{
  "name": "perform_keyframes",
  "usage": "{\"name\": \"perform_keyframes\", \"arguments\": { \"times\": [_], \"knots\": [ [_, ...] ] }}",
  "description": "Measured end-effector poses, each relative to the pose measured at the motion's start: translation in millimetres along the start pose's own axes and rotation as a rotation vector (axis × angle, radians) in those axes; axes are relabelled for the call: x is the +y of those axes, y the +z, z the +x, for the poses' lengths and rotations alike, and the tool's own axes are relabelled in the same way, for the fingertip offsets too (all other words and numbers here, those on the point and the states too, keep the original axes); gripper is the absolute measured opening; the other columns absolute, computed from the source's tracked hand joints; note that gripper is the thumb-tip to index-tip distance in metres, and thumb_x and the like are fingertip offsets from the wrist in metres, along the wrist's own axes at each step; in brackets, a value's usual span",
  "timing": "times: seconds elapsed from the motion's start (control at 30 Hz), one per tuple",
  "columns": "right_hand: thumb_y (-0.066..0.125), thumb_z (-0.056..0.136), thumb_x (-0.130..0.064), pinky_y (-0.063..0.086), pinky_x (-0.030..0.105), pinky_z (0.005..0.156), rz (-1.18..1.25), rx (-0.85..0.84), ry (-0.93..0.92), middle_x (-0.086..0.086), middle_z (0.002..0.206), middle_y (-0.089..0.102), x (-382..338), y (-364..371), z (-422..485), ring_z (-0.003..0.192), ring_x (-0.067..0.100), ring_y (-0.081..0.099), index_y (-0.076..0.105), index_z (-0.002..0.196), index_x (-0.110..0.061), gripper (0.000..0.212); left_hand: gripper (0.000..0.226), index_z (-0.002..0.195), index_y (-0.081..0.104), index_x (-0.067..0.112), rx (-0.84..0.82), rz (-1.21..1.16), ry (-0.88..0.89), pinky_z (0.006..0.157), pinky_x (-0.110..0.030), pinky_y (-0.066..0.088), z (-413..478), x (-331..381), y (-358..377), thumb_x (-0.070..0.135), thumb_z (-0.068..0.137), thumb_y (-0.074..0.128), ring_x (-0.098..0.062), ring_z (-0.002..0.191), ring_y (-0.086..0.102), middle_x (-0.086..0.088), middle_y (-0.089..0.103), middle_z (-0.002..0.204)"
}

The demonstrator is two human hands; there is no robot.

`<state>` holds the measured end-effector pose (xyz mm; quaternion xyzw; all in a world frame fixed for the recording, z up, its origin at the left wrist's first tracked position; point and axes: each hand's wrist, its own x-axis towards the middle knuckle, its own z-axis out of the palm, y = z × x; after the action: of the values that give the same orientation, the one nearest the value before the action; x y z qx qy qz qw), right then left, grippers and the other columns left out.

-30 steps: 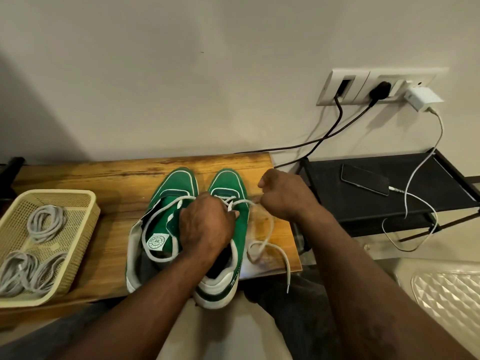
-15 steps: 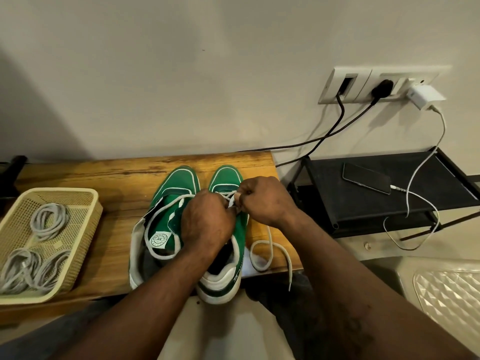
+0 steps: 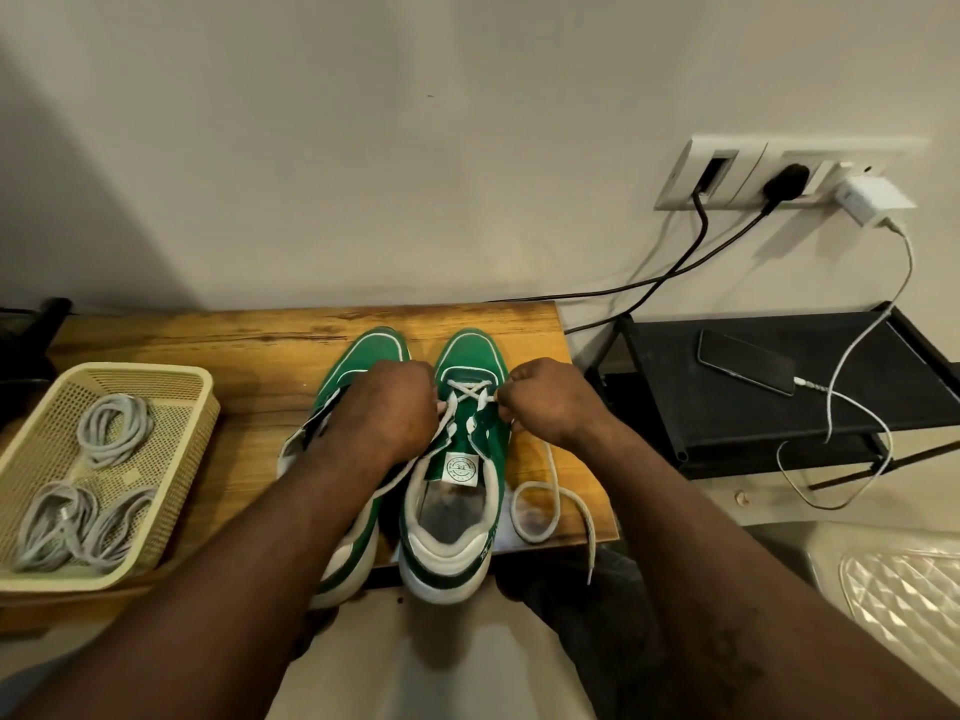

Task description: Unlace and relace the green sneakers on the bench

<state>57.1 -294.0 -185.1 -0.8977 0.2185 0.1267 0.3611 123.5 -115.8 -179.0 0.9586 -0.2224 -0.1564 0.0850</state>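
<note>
Two green sneakers with white soles stand side by side on the wooden bench (image 3: 208, 335), toes toward the wall. The right sneaker (image 3: 467, 356) has a white lace (image 3: 466, 394) crossed once over its lowest eyelets. My left hand (image 3: 384, 413) pinches the lace's left strand beside the tongue and covers much of the left sneaker (image 3: 369, 350). My right hand (image 3: 550, 402) pinches the right strand at the shoe's outer edge. The lace's loose tail (image 3: 540, 506) loops on the bench and hangs over the front edge.
A cream plastic basket (image 3: 197, 392) holding coiled grey laces sits at the bench's left end. To the right stands a black rack (image 3: 675, 366) with a phone (image 3: 743, 361) on a white charging cable. Black cords run from the wall sockets (image 3: 779, 171).
My left hand moved off the right sneaker's tongue toward the left, uncovering the crossed lace. My right hand shifted out to the shoe's right side, drawing its strand along.
</note>
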Motion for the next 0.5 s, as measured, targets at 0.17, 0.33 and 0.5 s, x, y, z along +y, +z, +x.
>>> {"name": "perform_keyframes", "arguments": {
  "times": [0.17,0.33,0.5],
  "knots": [
    [0.056,0.096,-0.024,0.060,0.047,0.089,0.049,0.008,0.057,0.017,0.101,0.076,2.3,-0.1,1.0,0.100,0.039,0.071,0.075,0.100,-0.004,0.028,0.020,0.115,0.072,0.022,-0.020,0.063,0.032,0.085,-0.039,0.057,-3.5,-2.0,-5.6,0.029,0.097,0.069,-0.026,0.097,0.066,-0.005,0.068,0.109],
    [0.054,0.098,-0.026,0.057,0.043,0.087,0.044,0.020,0.045,0.018,0.102,0.075,0.6,2.4,0.2,0.100,0.038,0.070,0.074,0.101,-0.004,0.030,0.014,0.112,0.066,0.024,-0.022,0.041,0.027,0.072,-0.034,0.049,-5.3,-1.6,-6.1,0.027,0.099,0.062,-0.026,0.088,0.061,-0.006,0.067,0.105],
    [0.054,0.098,-0.024,0.058,0.046,0.088,0.063,0.019,0.047,0.019,0.104,0.075,1.8,3.1,1.2,0.102,0.040,0.070,0.074,0.102,-0.004,0.029,0.051,0.088,0.063,0.019,-0.067,-0.071,0.008,0.081,-0.039,0.055,-3.8,4.4,-10.1,0.065,0.102,0.047,-0.025,0.087,0.063,-0.005,0.068,0.094]
  ]
}}
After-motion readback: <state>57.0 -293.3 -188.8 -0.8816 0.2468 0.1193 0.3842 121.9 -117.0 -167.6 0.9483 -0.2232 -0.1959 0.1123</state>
